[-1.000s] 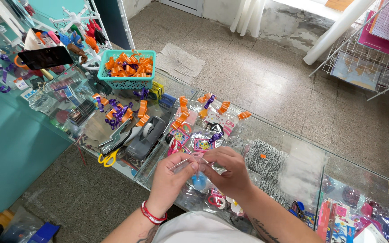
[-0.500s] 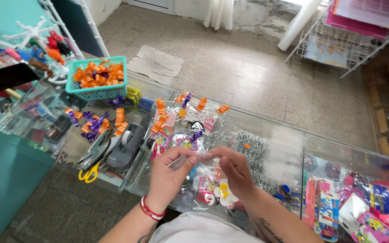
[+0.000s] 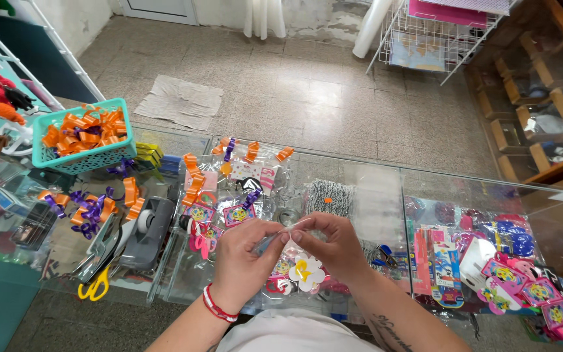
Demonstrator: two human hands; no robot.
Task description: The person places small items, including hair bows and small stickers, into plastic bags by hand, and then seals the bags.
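**Both hands pinched on one clear packet above the glass table**

The left hand (image 3: 245,261) and right hand (image 3: 333,251) each hold a pinching grip on one small clear plastic packet (image 3: 275,240), fingertips nearly meeting just in front of the tape dispenser (image 3: 148,225). The packet's contents are hard to make out. Left of the dispenser lies one pair of yellow-handled scissors (image 3: 96,287); behind it stands one teal basket (image 3: 79,140) of orange ribbon curls, too tangled to count.

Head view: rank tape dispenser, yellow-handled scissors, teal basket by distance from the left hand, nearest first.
From the left hand:
1. Grey tape dispenser, just to its left on the glass counter.
2. Yellow-handled scissors, farther left at the counter's near edge.
3. Teal basket of orange ribbon curls, far upper left.
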